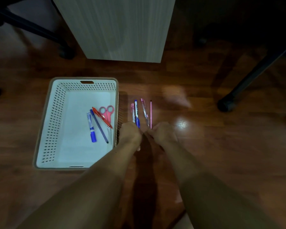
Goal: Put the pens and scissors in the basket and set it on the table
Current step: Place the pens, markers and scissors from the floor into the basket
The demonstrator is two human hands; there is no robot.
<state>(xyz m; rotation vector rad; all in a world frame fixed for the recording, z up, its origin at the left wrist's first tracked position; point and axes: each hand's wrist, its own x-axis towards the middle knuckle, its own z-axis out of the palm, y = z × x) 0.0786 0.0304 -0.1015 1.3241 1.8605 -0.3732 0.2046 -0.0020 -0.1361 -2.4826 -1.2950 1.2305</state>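
Note:
A white perforated basket [56,113] stands on the wooden floor at the left. Inside it lie pink-handled scissors [108,113], a red pen [101,115], a thin dark-blue pen [99,128] and a blue marker [91,128]. To its right, several pens lie side by side on the floor: a pink clear pen [133,111], a blue marker pen [136,111], another pink clear pen [144,111] and a thin pink pen [150,111]. My left hand [130,132] closes on the near ends of the left pair. My right hand [163,132] closes on the near ends of the right pair.
A light wood-grain cabinet panel [119,27] stands just behind the basket. Black chair legs with castors sit at the left [64,52] and at the right [224,104]. A bright light reflection [182,123] shines on the floor beside my right hand.

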